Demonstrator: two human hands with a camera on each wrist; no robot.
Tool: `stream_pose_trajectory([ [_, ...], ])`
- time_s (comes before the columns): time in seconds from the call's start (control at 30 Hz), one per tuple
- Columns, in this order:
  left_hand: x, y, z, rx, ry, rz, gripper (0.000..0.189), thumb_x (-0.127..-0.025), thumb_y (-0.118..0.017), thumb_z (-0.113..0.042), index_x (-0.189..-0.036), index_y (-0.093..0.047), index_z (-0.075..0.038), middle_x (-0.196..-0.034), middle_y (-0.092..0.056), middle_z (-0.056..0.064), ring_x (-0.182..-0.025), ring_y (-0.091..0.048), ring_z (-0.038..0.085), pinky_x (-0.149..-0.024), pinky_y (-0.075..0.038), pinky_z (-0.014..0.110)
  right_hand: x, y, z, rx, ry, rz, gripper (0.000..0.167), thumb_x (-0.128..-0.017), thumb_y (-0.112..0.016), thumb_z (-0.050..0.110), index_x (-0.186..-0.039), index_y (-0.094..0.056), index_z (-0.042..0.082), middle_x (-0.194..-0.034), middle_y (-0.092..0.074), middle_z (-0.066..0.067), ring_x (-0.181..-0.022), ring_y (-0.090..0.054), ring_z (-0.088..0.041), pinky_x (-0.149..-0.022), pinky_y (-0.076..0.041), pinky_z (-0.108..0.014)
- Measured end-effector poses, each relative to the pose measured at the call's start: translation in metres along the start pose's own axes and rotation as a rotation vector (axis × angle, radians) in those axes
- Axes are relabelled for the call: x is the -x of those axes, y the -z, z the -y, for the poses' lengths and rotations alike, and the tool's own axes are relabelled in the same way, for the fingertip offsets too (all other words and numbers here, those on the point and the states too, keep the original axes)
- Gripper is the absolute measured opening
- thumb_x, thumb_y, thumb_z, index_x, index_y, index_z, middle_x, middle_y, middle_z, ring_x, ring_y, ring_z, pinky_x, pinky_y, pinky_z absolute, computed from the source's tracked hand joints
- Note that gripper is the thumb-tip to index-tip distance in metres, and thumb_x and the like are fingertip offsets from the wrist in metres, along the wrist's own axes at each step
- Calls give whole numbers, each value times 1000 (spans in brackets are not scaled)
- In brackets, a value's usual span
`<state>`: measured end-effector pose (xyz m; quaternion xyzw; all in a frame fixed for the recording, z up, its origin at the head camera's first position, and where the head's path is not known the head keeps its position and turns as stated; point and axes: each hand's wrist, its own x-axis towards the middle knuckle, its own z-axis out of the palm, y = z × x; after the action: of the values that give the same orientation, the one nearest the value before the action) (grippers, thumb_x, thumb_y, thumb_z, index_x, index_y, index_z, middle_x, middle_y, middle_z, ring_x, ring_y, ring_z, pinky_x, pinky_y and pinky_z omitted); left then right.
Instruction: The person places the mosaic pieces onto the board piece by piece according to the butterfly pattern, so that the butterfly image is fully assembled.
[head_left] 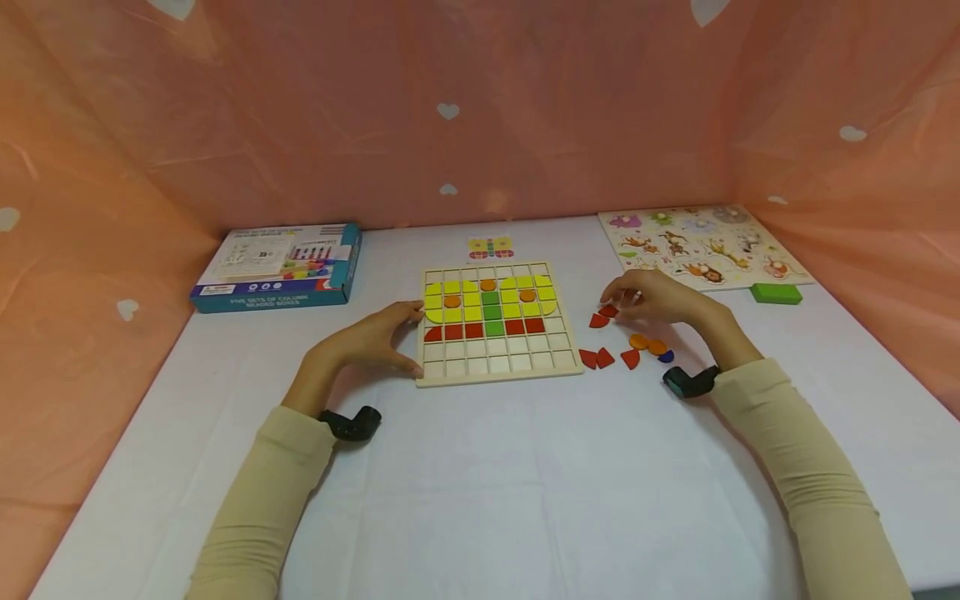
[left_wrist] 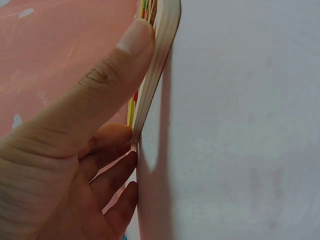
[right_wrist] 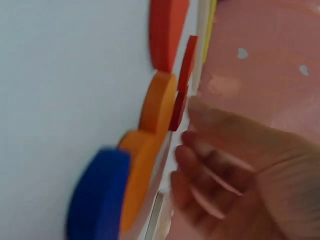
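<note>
A light wooden grid board [head_left: 500,379] lies on the white table, with yellow, orange, green and red tiles set in its upper rows. My left hand [head_left: 375,337] spans the board's left edge, thumb near the lower corner and fingers higher up. In the left wrist view the thumb [left_wrist: 112,82] lies against the board's side [left_wrist: 162,55]. To the right of the board, my right hand [head_left: 651,296] has its fingertips at a red quarter-round tile [head_left: 608,312]; another red tile [head_left: 598,321] lies beside it. The right wrist view has its fingers bent, with a gap between thumb and fingers.
More red tiles [head_left: 631,359], two orange discs [head_left: 657,347] and a blue tile [head_left: 666,357] lie near my right wrist. A small pattern card [head_left: 491,248] sits behind the board. Farther out are a boxed toy [head_left: 277,267], an animal puzzle [head_left: 697,242] and a green block [head_left: 776,293].
</note>
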<state>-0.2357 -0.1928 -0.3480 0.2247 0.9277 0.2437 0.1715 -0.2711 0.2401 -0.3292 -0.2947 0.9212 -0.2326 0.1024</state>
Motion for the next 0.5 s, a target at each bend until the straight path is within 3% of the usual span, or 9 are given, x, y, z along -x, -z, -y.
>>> stream_pose_trajectory([
  [0.17,1,0,-1,0,-3,1,98,-66,-83,-39,-143,-34,-4,-152,-24,14,-140,-18,32,-114,-16,49,-1,-6,-6,-3,-11,2,22,-84,-65,0,-105,-66,5,-96,-62,-7,-89,-54,-24,-82,-48,-39],
  [0.33,1,0,-1,-10,-11,0,97,-66,-83,-38,-142,-34,-3,-152,-24,14,-140,-19,32,-114,-16,48,0,-7,-6,79,13,-56,28,-86,-55,-7,-108,-66,5,-99,-61,-12,-90,-52,-26,-80,-47,-41],
  [0.5,2,0,-1,-6,-11,-6,97,-66,-84,-38,-142,-34,-4,-151,-25,14,-140,-20,32,-114,-17,48,-2,-8,-6,95,-98,-98,30,-88,-64,15,-113,-58,1,-87,-56,-12,-78,-49,-24,-68,-44,-34],
])
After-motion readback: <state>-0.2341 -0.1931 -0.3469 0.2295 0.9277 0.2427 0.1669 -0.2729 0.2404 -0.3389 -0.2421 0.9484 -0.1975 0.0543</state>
